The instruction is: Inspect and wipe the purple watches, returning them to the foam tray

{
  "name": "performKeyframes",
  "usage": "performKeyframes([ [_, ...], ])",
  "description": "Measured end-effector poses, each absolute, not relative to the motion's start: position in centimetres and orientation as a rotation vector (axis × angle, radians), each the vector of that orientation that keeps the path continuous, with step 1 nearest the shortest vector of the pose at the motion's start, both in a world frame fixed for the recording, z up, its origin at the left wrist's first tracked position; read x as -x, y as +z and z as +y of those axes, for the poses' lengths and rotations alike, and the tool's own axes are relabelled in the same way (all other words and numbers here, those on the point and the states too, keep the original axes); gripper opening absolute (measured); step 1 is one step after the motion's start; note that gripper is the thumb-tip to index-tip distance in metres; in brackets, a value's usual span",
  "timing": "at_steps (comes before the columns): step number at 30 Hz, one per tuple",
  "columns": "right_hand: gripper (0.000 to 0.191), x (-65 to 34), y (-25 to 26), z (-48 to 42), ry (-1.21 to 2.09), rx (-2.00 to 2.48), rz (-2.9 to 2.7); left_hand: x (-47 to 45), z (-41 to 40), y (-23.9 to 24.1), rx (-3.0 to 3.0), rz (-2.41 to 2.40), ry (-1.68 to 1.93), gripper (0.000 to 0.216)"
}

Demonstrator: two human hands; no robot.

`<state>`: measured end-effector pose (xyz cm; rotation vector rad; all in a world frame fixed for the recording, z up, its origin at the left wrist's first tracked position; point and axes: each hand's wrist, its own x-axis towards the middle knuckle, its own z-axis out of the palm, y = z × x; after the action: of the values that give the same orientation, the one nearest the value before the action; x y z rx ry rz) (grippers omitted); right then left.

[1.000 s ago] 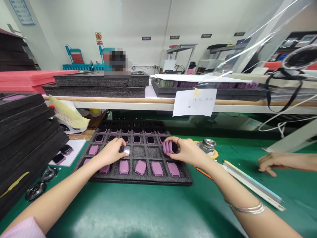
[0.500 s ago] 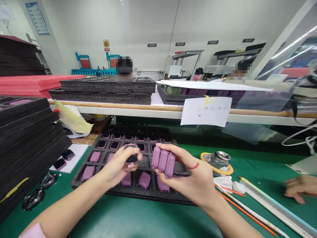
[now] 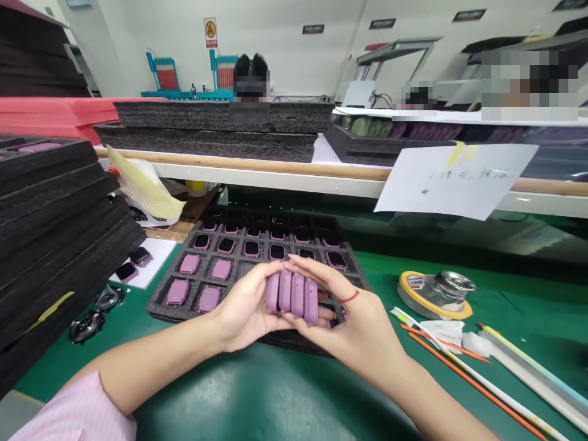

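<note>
Purple at frame centre: held four watch cases (image 3: 297,297) in a row between left hand (image 3: 248,300) and right hand (image 3: 362,315), with fingers cupped round both ends, over the foam tray (image 3: 195,286). Probably risked dropping a middle case through uneven squeezing.

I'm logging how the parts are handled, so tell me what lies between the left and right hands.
In the head view, four purple watch cases stand side by side between the left hand and the right hand.
</note>
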<state>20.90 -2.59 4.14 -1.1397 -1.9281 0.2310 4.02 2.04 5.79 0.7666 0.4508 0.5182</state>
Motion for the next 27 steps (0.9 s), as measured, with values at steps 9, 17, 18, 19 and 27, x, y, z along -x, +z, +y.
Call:
performKeyframes([
  [9,0.077,-20.0,4.9,-2.9,0.284,0.99,-1.843,-3.8,0.4,4.7,-1.154,0.558,0.797,0.057],
  [17,0.087,-19.9,4.6,-3.4,0.296,0.887,-1.776,-3.8,0.6,6.3,-0.935,0.432,0.552,0.074],
  [18,0.088,-19.9,4.6,-3.4,0.297,0.882,-1.777,-3.8,0.6,6.3,-0.933,0.439,0.561,0.071],
  [19,0.089,-20.0,4.6,-3.5,0.299,0.881,-1.777,-3.8,0.6,6.3,-0.93,0.44,0.571,0.07],
  [27,0.093,-20.1,4.5,-3.3,0.305,0.809,-1.773,-3.9,0.3,6.3,-0.924,0.463,0.602,0.067],
])
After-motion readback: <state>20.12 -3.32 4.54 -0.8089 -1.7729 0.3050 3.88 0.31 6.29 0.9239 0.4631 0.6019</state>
